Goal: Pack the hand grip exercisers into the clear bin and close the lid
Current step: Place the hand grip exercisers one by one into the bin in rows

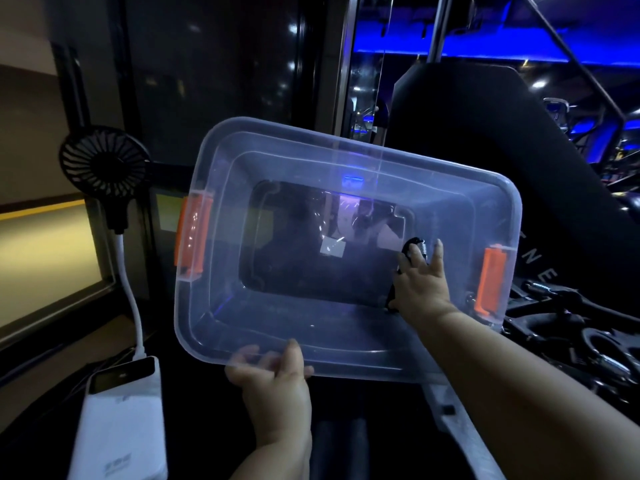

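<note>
close head view, probably downward

Overall level: dim. Principal sources are the blue strip lighting at upper right and a warm yellow lit wall panel at left. Small spot reflections dot the dark glass panel. The clear plastic bin carries blue-violet glare and white glints on its base. The black spring-loaded hand grip exerciser reads as near-silhouette. Left margin is blurred; straight lines bow toward the edges.

Open orange-latched clear bin tilted up; black grip exerciser inside, right end.
</note>
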Demonstrator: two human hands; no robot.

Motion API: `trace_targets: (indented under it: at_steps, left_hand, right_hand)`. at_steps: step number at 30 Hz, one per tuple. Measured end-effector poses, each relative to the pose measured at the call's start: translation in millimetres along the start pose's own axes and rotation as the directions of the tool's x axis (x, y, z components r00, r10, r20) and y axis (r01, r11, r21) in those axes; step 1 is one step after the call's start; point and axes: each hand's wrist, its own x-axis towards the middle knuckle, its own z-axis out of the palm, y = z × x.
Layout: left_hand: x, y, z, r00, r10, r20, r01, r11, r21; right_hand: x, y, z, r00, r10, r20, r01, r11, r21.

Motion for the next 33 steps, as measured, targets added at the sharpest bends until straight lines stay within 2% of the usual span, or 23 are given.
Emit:
trace_targets:
  at_steps: [7,12,18,20,23,26,29,33]
  left_hand:
    - [-0.1,0.3,1.5,1.0,0.027,0.003,-0.027,1.0,0.0]
    - [0.9,-0.7,1.6,0.999,0.033,0.01,-0.033,0.999,0.018]
    - [3.3,-2.5,-0.3,1.0,0.007,-0.003,-0.007,0.999,0.031]
    - [4.4,-2.6,0.2,1.0,-0.005,-0.017,0.006,1.0,0.015]
    - [6.4,-2.9,1.6,0.999,-0.005,-0.033,0.005,1.0,-0.013]
    - [6.5,-3.2,1.4,1.0,-0.01,-0.029,0.01,1.0,0.002]
    - [6.3,-1.7,0.0,1.0,-0.01,-0.026,0.01,1.0,0.009]
    - [4.1,1.9,0.1,1.0,0.006,-0.021,-0.005,1.0,0.028]
  right_hand:
    - [-1.2,1.9,5.1,0.999,-0.019,-0.028,0.019,1.0,-0.013]
    - [-2.3,4.6,1.8,0.996,-0.028,-0.079,0.035,0.996,0.078]
    - [-13.2,9.7,-14.4,0.996,0.002,-0.087,0.027,0.944,0.33]
    - [-25.1,13.1,-21.9,0.991,0.025,-0.133,0.031,0.915,0.402]
    - [-55.2,23.2,-26.8,0.927,0.116,-0.356,0.106,0.83,0.548]
    - [-90.3,37.3,-16.3,0.776,0.252,-0.577,0.197,0.773,0.603]
    - [-124.5,53.7,-2.3,0.711,0.392,-0.584,0.157,0.721,0.675]
    - [-157.2,79.2,15.2,0.753,0.489,-0.441,0.002,0.667,0.745]
